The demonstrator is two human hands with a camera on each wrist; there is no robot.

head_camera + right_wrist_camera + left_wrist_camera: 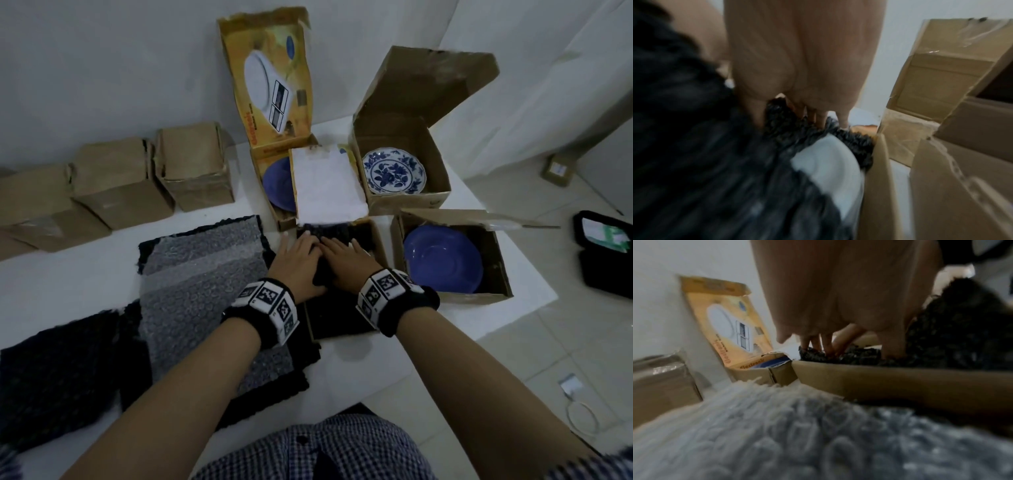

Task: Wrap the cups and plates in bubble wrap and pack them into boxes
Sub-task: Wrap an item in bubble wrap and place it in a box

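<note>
A bundle of black bubble wrap (329, 232) lies in an open cardboard box (376, 240) at the table's middle. The box's white-lined flap (327, 181) stands up behind it. My left hand (296, 255) and right hand (346, 257) rest side by side on the bundle, fingers stretched forward and pressing down. In the right wrist view a white plate (828, 162) shows through a gap in the black wrap (715, 162), and the fingers (821, 120) touch the wrap's far edge. The left hand's fingers (826, 345) also press the wrap (859, 355) above the box wall (879, 382).
A blue plate (442, 257) lies in a box to the right. A blue-and-white floral plate (394, 171) leans in a taller box, and another blue plate (277, 188) sits in a yellow scale box. Bubble wrap sheets (202, 274) cover the left; three closed boxes (120, 181) stand behind them.
</note>
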